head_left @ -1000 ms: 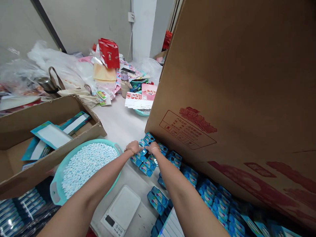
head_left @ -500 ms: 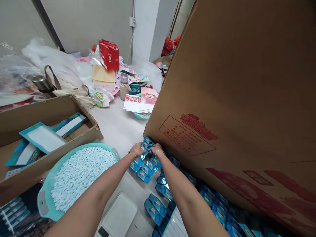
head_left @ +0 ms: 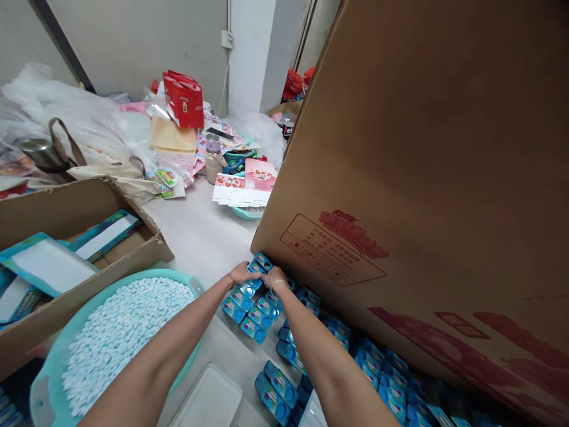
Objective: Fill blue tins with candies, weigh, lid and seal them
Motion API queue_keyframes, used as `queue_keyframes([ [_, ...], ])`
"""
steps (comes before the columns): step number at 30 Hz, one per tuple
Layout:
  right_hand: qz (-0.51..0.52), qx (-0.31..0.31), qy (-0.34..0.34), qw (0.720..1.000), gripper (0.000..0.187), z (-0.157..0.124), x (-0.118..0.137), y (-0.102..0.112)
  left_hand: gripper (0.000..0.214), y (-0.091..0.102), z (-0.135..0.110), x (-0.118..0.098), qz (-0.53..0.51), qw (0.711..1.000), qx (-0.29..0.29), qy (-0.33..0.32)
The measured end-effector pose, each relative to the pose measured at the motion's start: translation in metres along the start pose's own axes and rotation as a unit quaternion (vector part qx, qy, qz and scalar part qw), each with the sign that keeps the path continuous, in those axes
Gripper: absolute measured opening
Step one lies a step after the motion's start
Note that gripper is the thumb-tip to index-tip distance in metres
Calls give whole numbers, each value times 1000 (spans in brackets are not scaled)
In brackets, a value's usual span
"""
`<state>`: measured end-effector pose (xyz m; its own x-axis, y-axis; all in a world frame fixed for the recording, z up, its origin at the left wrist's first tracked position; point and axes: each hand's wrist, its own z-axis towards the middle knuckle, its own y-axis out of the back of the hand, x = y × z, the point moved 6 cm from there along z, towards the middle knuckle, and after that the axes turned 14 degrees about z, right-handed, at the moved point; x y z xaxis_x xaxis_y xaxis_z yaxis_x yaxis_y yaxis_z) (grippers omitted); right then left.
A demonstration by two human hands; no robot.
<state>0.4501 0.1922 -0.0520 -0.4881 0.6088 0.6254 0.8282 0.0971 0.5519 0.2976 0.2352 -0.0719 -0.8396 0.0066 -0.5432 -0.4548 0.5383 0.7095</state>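
Note:
Several small blue boxes (head_left: 254,329) with round blue spots stand grouped on the pale tabletop, at the corner of a big carton. My left hand (head_left: 240,274) grips a box at the far left side of this group, thumb and fingers around it. Close beside it, my right hand (head_left: 275,277) has its fingers curled down over the same group; its fingertips are partly hidden among the boxes. A bracelet circles my right wrist. More blue boxes (head_left: 276,388) lie nearer to me, some behind my right forearm.
The big brown carton (head_left: 427,178) walls off the right. At left are a teal basin (head_left: 48,367) of pale blue pellet-like pieces and an open carton (head_left: 146,255) with printed sleeves. A white scale-like device (head_left: 208,397) sits in front. Behind stand a bottle (head_left: 213,160) and pink cards (head_left: 260,175).
The view has shifted slightly, moving most things left and down. Both hands stay at the far end of the blue boxes, with the right hand now closer to the left.

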Motion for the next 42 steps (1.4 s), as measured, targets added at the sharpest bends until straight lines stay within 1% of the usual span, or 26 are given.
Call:
queue_keyframes([
  [2,82,-12,-4,997,9,-11,-7,4,74,8,13,-6,-4,1000,-23,16],
  [4,159,-20,-15,987,17,-20,-15,9,64,11,25,-15,-6,999,-46,21],
  [6,207,-21,-24,978,25,-24,-20,14,53,9,31,-23,-2,998,-52,18],
  [9,232,-19,-41,972,27,-22,-22,18,47,-1,30,-27,11,999,-43,16],
  [13,201,-18,-62,977,20,-8,-20,14,48,-9,22,-26,31,999,-27,14],
  [18,87,-23,-81,993,15,13,-17,10,51,-14,20,-27,47,999,-16,19],
  [21,22,-34,-88,995,15,24,-16,11,50,-18,20,-26,51,998,-18,23],
  [24,-17,-45,-84,995,16,28,-12,12,48,-19,18,-26,53,998,-24,32],
  [26,-23,-60,-66,996,15,22,-5,14,47,-18,15,-27,56,997,-29,34],
  [28,-13,-83,-36,996,15,2,1,14,45,-16,12,-30,62,997,-35,35],
  [30,8,-108,-2,994,15,-32,-1,12,44,-13,10,-34,72,996,-41,38],
  [31,25,-118,16,993,16,-54,-7,11,43,-11,9,-37,78,995,-44,40],
  [33,67,-136,48,987,19,-104,-34,8,42,-4,6,-44,91,993,-51,46],
  [34,113,-143,85,980,19,-132,-52,8,41,0,4,-48,97,993,-55,48],
  [35,156,-151,109,970,18,-161,-77,11,41,4,-1,-52,104,991,-58,52],
  [36,188,-154,119,963,18,-188,-107,16,42,8,-6,-56,111,990,-62,58],
  [37,212,-169,110,956,20,-216,-143,25,47,12,-14,-58,118,988,-69,66],
  [38,233,-203,87,947,21,-243,-183,39,56,16,-22,-60,125,986,-80,77],
  [39,248,-265,46,931,22,-271,-227,58,64,17,-32,-61,130,983,-94,85],
  [40,252,-345,-8,904,23,-302,-273,80,67,15,-42,-63,133,981,-111,87],
  [41,239,-439,-76,863,23,-337,-319,104,67,10,-53,-65,134,980,-129,77],
  [42,230,-490,-120,832,24,-369,-359,125,70,0,-66,-69,129,979,-147,57],
])
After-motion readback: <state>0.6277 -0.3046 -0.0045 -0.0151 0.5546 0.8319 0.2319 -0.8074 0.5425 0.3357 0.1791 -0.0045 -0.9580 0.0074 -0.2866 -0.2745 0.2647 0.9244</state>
